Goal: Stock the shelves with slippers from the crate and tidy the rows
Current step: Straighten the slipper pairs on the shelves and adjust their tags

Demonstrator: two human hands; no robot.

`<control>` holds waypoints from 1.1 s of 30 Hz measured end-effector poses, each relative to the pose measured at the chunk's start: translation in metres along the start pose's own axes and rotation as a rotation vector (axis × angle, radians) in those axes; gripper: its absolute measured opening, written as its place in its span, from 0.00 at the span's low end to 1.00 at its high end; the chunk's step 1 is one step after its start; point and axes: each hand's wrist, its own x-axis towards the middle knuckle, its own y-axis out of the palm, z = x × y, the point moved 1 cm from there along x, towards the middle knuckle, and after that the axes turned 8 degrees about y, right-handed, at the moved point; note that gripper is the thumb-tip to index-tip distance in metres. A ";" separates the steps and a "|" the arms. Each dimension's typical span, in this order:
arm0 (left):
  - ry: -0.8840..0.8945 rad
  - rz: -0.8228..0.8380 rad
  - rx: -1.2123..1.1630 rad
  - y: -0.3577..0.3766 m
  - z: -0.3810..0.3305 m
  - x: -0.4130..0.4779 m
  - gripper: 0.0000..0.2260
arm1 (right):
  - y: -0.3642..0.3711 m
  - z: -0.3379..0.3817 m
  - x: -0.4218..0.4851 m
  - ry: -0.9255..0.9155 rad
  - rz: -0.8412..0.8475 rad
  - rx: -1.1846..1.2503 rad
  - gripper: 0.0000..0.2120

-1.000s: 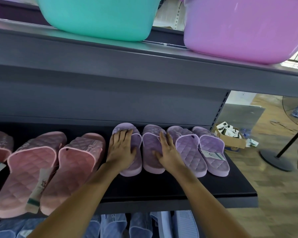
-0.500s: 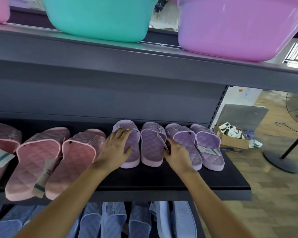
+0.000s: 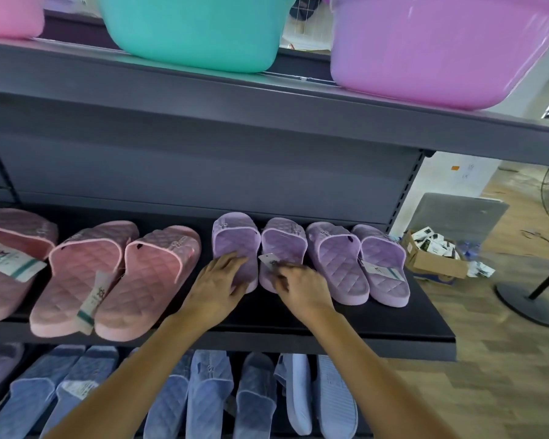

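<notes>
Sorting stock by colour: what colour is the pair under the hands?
The slippers are lilac, quilted; head view.

Four lilac quilted slippers (image 3: 336, 258) lie side by side, toes to the back, on the dark shelf (image 3: 393, 321).

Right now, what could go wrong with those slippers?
The right hand is at the paper tag of a purple slipper; the tag might crumple or tear. The pink slippers stick out over the shelf edge, so an arm's nudge could knock them down.
</notes>
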 end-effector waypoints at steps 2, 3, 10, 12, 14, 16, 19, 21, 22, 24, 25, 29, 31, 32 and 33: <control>-0.002 0.009 -0.010 -0.001 -0.002 -0.006 0.26 | 0.005 0.000 -0.004 -0.024 0.044 0.056 0.17; -0.003 0.010 -0.018 -0.003 -0.003 -0.009 0.27 | 0.005 -0.001 -0.005 -0.035 0.054 0.083 0.18; -0.034 -0.037 0.022 -0.034 -0.005 -0.031 0.24 | -0.004 0.001 -0.010 -0.083 -0.110 0.141 0.18; -0.057 -0.061 0.046 -0.050 -0.001 -0.039 0.28 | -0.004 0.008 -0.011 -0.109 -0.116 0.132 0.20; -0.081 -0.089 0.073 -0.066 0.005 -0.047 0.30 | 0.000 0.018 -0.012 -0.151 -0.114 0.127 0.20; -0.106 -0.099 0.099 -0.081 0.014 -0.055 0.29 | 0.004 0.033 -0.012 -0.180 -0.101 0.138 0.18; -0.142 -0.115 0.096 -0.101 0.031 -0.068 0.29 | 0.011 0.058 -0.009 -0.217 -0.109 0.157 0.17; -0.149 -0.118 0.077 -0.113 0.044 -0.076 0.30 | 0.015 0.076 -0.007 -0.233 -0.097 0.167 0.18; -0.164 -0.115 0.074 -0.120 0.050 -0.079 0.29 | 0.017 0.086 -0.006 -0.237 -0.090 0.168 0.19; -0.176 -0.105 0.067 -0.132 0.065 -0.085 0.26 | 0.022 0.105 -0.003 -0.233 -0.075 0.183 0.19; -0.175 -0.101 0.061 -0.136 0.073 -0.088 0.25 | 0.025 0.114 -0.001 -0.234 -0.071 0.192 0.19; -0.164 -0.077 0.000 -0.151 0.103 -0.098 0.30 | 0.033 0.147 0.002 -0.208 -0.065 0.229 0.18; -0.153 -0.040 -0.050 -0.151 0.114 -0.103 0.27 | 0.036 0.161 -0.003 -0.167 -0.077 0.244 0.18; -0.147 -0.008 -0.067 -0.150 0.119 -0.105 0.27 | 0.038 0.168 -0.006 -0.147 -0.084 0.239 0.18; -0.137 0.025 -0.084 -0.149 0.124 -0.106 0.26 | 0.041 0.173 -0.009 -0.132 -0.095 0.224 0.18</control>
